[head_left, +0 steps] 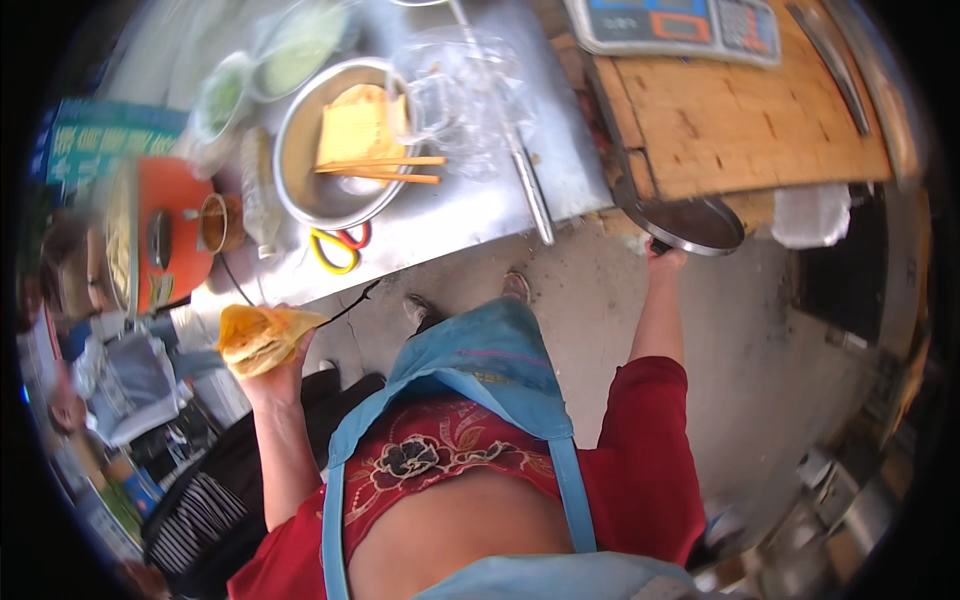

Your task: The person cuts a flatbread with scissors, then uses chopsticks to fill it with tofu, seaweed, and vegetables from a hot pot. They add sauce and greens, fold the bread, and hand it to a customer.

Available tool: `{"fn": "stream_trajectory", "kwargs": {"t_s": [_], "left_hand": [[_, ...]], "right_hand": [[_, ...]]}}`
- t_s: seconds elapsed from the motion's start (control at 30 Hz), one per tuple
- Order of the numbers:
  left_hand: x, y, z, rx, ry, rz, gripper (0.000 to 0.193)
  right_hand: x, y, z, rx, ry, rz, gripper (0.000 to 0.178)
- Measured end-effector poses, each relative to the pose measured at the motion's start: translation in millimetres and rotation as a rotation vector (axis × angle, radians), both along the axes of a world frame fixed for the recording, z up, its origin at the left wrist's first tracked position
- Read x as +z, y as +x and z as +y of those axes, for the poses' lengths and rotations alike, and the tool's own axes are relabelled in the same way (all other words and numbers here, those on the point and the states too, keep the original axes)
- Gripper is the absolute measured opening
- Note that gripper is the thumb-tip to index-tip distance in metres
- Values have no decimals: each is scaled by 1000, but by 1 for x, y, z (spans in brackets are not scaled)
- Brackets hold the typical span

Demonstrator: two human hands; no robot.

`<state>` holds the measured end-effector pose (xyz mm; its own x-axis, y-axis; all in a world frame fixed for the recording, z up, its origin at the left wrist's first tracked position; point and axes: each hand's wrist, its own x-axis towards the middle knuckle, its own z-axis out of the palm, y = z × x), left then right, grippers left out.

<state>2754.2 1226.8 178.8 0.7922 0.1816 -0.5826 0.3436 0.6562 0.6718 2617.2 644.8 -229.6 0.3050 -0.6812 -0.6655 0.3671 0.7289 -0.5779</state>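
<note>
My left hand (284,372) is closed around a filled flatbread (255,350) in a yellow paper wrapper (245,320), out beyond the front edge of the metal table (440,215). Over on the right, my right hand (668,259) grips the handle of a small dark frying pan (700,222). The pan is level beside the near edge of a thick wooden board (740,125), and part of its rim lies close under that edge. A metal bowl (290,165) on the table holds a stack of yellow paper (352,125), with wooden chopsticks (400,165) resting across it.
Scissors with yellow and red handles (335,255) lie at the table's front edge. An orange round cooker (175,235) stands left, near a jar of brown sauce (225,222) and a bottle (262,200). A scale (675,25) sits on the board. Another person (230,480) is close at left.
</note>
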Motion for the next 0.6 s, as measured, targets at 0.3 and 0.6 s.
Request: {"fn": "stream_trajectory", "kwargs": {"t_s": [0.3, 0.6], "left_hand": [[-5, -36, -20, 58, -191, 3, 57], [-19, -38, 0, 210, -220, 17, 51]], "right_hand": [[-11, -21, -11, 128, 39, 156, 34], [24, -146, 57, 227, 288, 278, 33]]}}
